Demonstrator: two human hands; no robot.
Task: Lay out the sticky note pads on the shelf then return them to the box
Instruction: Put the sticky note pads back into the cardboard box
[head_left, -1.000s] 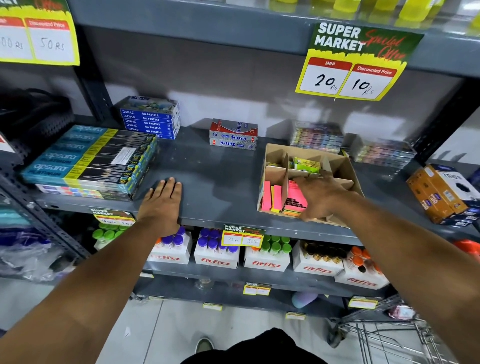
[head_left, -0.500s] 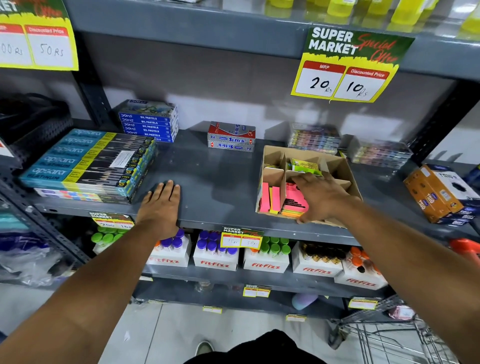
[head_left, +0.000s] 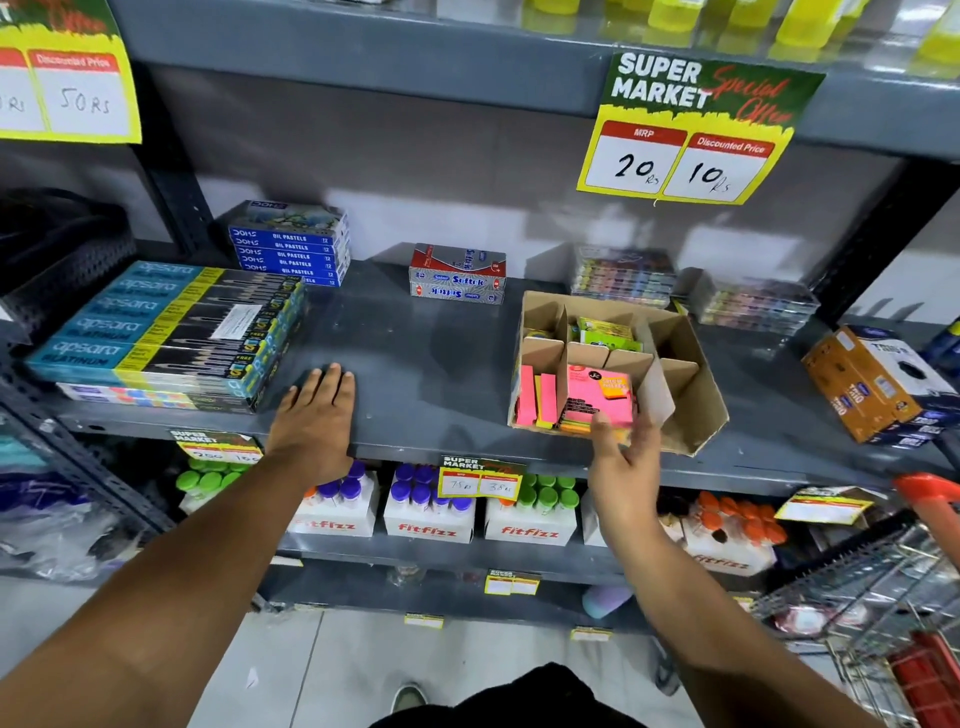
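While my left hand lies flat and empty on the shelf, my right hand apparently pinches the pink sticky note pad, tilted at the cardboard box front; bare shelf lies leftward, nearer the left hand.

Both forearms bare, no sleeves in view up to frame edge. No watch, bands or rings visible on left hand or right hand; no gloves. Nails short on the fingers that show. Lower frame: dark, approx. black garment at the waist/legs, detail too dim to tell. Below it one shoe, greyish-green w/ pale sole edge, partly hidden by the garment.
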